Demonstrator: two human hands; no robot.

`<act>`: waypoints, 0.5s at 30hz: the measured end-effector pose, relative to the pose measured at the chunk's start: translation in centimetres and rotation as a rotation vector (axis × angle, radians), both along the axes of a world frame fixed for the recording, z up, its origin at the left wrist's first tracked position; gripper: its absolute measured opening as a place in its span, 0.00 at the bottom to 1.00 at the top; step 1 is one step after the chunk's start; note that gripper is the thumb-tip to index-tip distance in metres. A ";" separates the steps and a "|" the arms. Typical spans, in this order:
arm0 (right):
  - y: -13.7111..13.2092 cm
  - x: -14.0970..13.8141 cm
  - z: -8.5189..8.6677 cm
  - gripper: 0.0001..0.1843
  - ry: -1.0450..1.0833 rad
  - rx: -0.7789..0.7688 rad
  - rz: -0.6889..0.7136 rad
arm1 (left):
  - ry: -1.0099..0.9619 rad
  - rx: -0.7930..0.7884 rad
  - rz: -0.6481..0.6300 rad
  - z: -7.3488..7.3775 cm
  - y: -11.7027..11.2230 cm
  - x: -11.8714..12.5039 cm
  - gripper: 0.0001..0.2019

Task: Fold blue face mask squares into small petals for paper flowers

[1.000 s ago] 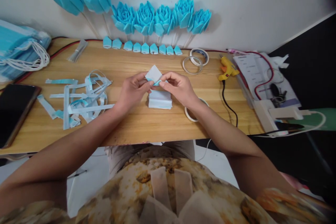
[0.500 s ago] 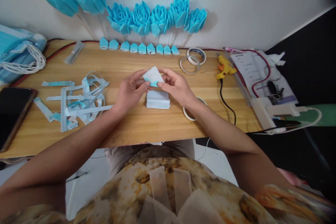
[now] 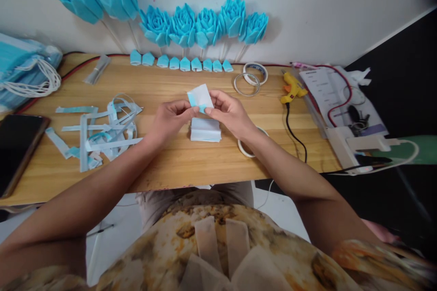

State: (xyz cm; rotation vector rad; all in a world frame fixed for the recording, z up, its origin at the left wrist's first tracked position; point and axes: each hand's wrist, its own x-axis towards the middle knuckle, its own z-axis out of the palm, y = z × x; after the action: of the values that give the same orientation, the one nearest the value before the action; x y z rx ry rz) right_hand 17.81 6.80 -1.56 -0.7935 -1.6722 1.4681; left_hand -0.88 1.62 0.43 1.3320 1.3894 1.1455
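Both hands meet above the middle of the wooden table (image 3: 177, 163). My left hand (image 3: 169, 120) and my right hand (image 3: 232, 113) pinch a small white-and-blue piece of mask fabric (image 3: 200, 97) between their fingertips, held tilted just above the table. Directly below it lies a small stack of cut white fabric pieces (image 3: 205, 130). A roll of tape (image 3: 244, 148) sits partly under my right wrist.
Cut mask strips (image 3: 99, 129) lie at the left, a dark phone (image 3: 15, 145) and a mask pile (image 3: 23, 75) beyond. Folded blue petals (image 3: 180, 62) and blue fabric flowers (image 3: 201, 20) line the wall. Two tape rolls (image 3: 251, 79), a yellow glue gun (image 3: 290, 87) and cables stand right.
The fabric piece has been turned and folded between the fingertips, now showing a blue edge at its left. The hands stayed in place over the stack.
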 end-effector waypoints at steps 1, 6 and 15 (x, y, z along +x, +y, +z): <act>-0.1 0.0 0.2 0.24 -0.004 -0.005 0.008 | 0.001 0.001 -0.003 0.0 0.0 0.0 0.12; -0.2 0.1 0.7 0.19 -0.031 -0.025 0.022 | -0.006 -0.025 -0.041 0.3 0.0 0.3 0.12; -0.2 0.1 -0.1 0.21 -0.048 -0.030 -0.013 | -0.123 -0.004 -0.018 -0.2 0.1 0.1 0.09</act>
State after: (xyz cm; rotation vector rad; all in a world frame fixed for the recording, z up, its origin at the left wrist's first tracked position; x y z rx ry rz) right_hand 17.87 6.58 -1.71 -0.8609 -1.6810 1.4786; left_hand -0.74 1.67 0.23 1.2476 1.2874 1.1918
